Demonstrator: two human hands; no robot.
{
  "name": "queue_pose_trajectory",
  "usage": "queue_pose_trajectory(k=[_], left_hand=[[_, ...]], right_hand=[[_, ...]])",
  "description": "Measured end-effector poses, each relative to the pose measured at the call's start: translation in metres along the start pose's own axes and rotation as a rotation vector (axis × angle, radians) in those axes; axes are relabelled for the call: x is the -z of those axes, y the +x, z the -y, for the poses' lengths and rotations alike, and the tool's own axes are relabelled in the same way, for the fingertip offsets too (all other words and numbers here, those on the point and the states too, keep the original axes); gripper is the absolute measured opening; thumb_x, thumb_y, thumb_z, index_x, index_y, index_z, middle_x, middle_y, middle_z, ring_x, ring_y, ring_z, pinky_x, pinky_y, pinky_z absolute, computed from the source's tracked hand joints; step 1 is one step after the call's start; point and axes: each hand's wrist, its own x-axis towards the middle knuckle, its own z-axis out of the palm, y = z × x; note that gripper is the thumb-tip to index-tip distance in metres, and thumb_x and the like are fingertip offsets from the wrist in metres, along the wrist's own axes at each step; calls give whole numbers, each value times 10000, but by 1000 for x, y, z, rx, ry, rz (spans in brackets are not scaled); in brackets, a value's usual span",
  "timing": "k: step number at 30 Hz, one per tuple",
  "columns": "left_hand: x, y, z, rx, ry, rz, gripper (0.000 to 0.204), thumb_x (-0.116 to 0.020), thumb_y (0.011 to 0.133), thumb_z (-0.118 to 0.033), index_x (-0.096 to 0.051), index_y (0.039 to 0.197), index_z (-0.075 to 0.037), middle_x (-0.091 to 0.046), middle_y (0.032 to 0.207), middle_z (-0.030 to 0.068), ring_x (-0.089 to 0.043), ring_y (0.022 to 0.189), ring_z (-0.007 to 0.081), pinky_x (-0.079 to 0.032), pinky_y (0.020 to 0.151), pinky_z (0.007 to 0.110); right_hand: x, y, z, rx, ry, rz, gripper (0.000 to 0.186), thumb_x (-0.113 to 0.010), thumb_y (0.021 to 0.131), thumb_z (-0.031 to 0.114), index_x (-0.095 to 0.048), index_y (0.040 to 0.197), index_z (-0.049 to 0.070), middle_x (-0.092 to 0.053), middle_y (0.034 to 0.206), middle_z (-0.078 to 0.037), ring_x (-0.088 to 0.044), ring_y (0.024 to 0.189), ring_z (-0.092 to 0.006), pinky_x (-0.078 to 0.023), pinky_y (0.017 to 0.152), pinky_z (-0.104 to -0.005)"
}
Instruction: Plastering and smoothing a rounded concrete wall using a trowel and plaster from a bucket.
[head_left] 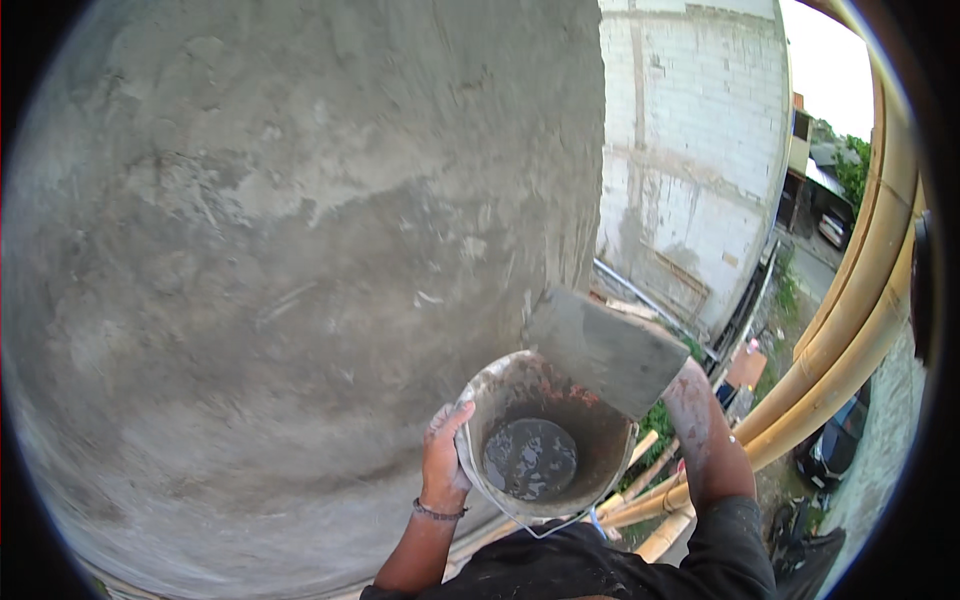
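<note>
My left hand grips the left rim of a cement-stained bucket, which has a wire handle and some grey, wet slurry in the bottom. My right forearm runs up behind a flat, grey-coated plastering float, held tilted just above the bucket's right side at the edge of the wall. My right hand is mostly hidden behind that float. The rough grey rendered wall fills the left and middle of the head view.
A pale block wall stands beyond the render's edge. Long bamboo poles curve along the right and pass beneath me. Far below are a pipe, debris, plants and a dark vehicle. A street with a parked car shows at top right.
</note>
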Motion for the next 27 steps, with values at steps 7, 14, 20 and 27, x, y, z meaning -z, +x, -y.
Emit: queue_pose_trajectory(k=[7,14,20,27], left_hand=[[-6,-10,-19,-63,-115,-89,113,-664,946,-124,-679,996,-24,-726,1010,90,-696,933,208,-547,858,359],[-24,-15,-25,-26,-115,-53,177,-657,943,-136,-689,1056,-3,-723,1052,105,-691,973,243,-537,904,380],[-8,-14,-30,-62,-117,-120,171,-656,942,-136,-687,1049,-6,-721,1066,111,-691,981,251,-536,909,388],[-13,-7,-27,-55,-60,-86,175,-650,952,-148,-686,1051,-9,-719,1073,113,-688,989,249,-533,915,385]], right_hand=[[-218,46,109,1268,-1382,-177,393,-514,1050,245,-640,1329,-1,-721,1186,-160,-684,1059,-238,-535,942,-351],[-262,143,191,1325,-1880,-453,438,-487,1030,146,-543,1420,-45,-712,966,-203,-703,755,-268,-584,731,-434],[-167,142,125,1505,-2024,-488,435,-481,1029,104,-529,1442,-23,-707,931,-174,-681,717,-247,-553,534,-366],[-223,138,200,1936,-1872,-370,427,-490,1039,144,-543,1442,13,-674,867,-151,-607,654,-184,-539,530,-326]])
